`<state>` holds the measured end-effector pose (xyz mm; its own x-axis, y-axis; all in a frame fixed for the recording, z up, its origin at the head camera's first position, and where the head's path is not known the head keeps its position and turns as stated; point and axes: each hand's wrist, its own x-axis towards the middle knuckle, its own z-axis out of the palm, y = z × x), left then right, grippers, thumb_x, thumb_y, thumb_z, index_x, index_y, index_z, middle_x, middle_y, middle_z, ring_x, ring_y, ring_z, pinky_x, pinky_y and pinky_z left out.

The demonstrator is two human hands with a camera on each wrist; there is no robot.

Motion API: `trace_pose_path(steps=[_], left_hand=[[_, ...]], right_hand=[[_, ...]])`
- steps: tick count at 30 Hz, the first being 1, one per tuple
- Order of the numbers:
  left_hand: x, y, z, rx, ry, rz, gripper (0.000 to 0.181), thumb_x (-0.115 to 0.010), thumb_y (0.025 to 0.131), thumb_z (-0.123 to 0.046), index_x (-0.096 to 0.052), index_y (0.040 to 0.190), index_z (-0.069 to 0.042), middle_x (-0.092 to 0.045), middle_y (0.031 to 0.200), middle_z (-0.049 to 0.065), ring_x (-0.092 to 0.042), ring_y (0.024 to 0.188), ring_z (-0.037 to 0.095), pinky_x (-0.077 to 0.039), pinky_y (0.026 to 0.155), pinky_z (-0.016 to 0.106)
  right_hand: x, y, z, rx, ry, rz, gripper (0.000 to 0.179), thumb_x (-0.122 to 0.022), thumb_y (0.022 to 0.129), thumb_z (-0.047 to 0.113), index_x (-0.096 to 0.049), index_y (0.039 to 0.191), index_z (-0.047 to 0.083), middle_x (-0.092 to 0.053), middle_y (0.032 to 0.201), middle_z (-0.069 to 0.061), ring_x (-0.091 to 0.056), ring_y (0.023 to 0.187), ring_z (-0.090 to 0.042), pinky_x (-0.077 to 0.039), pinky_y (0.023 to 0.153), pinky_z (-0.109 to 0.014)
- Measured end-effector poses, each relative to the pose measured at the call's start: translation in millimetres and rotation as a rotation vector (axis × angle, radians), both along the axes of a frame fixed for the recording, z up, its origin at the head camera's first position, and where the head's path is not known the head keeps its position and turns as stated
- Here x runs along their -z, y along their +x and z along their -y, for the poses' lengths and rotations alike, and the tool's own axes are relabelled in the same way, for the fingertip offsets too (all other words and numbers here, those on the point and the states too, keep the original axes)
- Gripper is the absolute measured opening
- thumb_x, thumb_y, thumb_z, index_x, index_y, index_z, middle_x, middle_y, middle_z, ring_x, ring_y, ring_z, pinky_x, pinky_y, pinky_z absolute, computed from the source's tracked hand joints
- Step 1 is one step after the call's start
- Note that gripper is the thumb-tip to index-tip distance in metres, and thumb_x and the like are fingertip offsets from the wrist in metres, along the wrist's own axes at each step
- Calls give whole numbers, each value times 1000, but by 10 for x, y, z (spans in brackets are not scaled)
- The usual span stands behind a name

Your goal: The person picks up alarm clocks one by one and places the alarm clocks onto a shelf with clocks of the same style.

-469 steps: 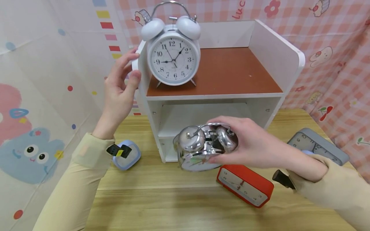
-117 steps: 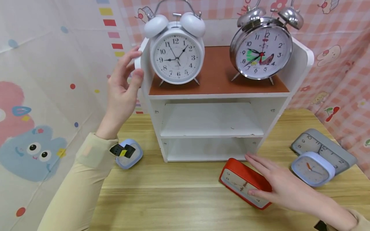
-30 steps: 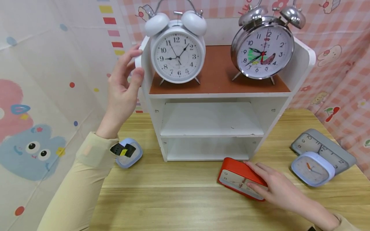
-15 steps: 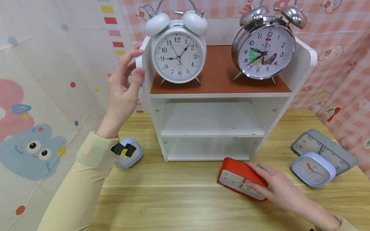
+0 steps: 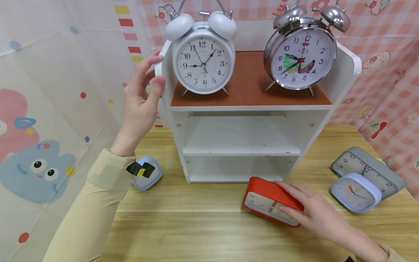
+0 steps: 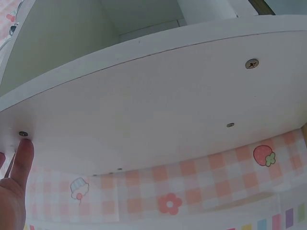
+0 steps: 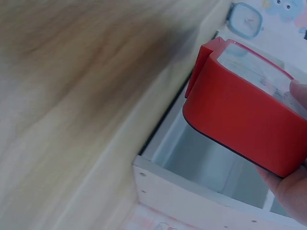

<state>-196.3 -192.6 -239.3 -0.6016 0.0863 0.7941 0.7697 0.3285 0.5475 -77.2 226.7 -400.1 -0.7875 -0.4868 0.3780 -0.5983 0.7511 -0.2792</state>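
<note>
My right hand (image 5: 312, 211) grips a red alarm clock (image 5: 265, 191) low in front of the shelf, thumb across its face and fingers behind it. In the right wrist view the red clock (image 7: 244, 115) appears close up, its face partly covered by the thumb. My left hand (image 5: 140, 98) touches the left side panel of the white shelf unit (image 5: 250, 108), and in the left wrist view a fingertip (image 6: 23, 148) meets the panel's outer face (image 6: 134, 105). On the top board stand a white twin-bell alarm clock (image 5: 203, 65) and a silver twin-bell alarm clock (image 5: 301, 60).
A small blue clock (image 5: 147, 173) lies left of the shelf, partly covered by the left wrist's gear. To the right, another small blue clock (image 5: 355, 193) leans against a grey clock (image 5: 370, 171). Everything stands on a wooden table (image 5: 183, 225) before a patterned cloth backdrop (image 5: 370, 40).
The silver twin-bell clock went from my right hand to the top board. The right hand then took hold of the red clock, which has shifted slightly left. My left hand stayed at the panel.
</note>
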Motion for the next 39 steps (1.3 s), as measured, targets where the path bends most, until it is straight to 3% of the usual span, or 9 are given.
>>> trace_pose_path(steps=[4, 11, 21, 27, 30, 36, 39], left_hand=[[1, 1, -2, -6, -4, 1, 43, -53, 110, -21, -49, 148, -1, -47, 165, 8, -59, 141, 27, -58, 107, 24], [7, -5, 1, -5, -5, -6, 45, -54, 110, -26, -49, 147, -1, -47, 165, 9, -59, 141, 28, -58, 107, 23], [3, 4, -2, -19, -11, 11, 42, -53, 110, -20, -49, 148, -2, -46, 166, 5, -58, 142, 27, -57, 108, 23], [6, 3, 2, -11, 6, 12, 41, -53, 110, -19, -50, 147, -2, -47, 166, 4, -58, 142, 28, -58, 107, 24], [4, 0, 3, -7, 12, 10, 42, -53, 110, -21, -50, 147, -2, -47, 166, 5, -58, 141, 28, -58, 107, 24], [6, 1, 4, -6, 8, 10, 42, -53, 110, -20, -50, 148, -2, -47, 166, 5, -57, 142, 27, -58, 106, 23], [7, -1, 4, -4, 6, 10, 42, -54, 110, -21, -50, 148, -2, -47, 166, 5, -57, 142, 27, -58, 106, 22]], right_hand=[[-79, 20, 20, -3, -26, 6, 71, -90, 82, 25, -62, 147, 18, -75, 123, -1, -70, 94, -7, -59, 72, -22], [-265, 14, 87, -61, -92, -32, 77, -92, 78, 16, -61, 148, 20, -74, 125, 0, -69, 94, -4, -50, 74, -5], [-524, -82, 253, -136, -138, -86, 79, -93, 75, 10, -61, 147, 16, -69, 112, 10, -60, 85, 3, -49, 69, -8], [-675, -189, 403, -215, -199, -146, 62, -87, 87, 23, -63, 143, 10, -72, 114, 3, -61, 85, -2, -49, 69, -11], [-751, -246, 479, -215, -210, -174, 58, -83, 92, 31, -64, 143, 10, -73, 117, 0, -63, 87, -6, -49, 71, -12], [-878, -348, 608, -195, -199, -189, 62, -86, 88, 23, -63, 145, 12, -73, 115, -2, -61, 85, -6, -46, 70, -14], [-929, -382, 658, -198, -196, -199, 60, -84, 91, 27, -62, 145, 11, -73, 112, -2, -59, 83, -5, -44, 68, -13]])
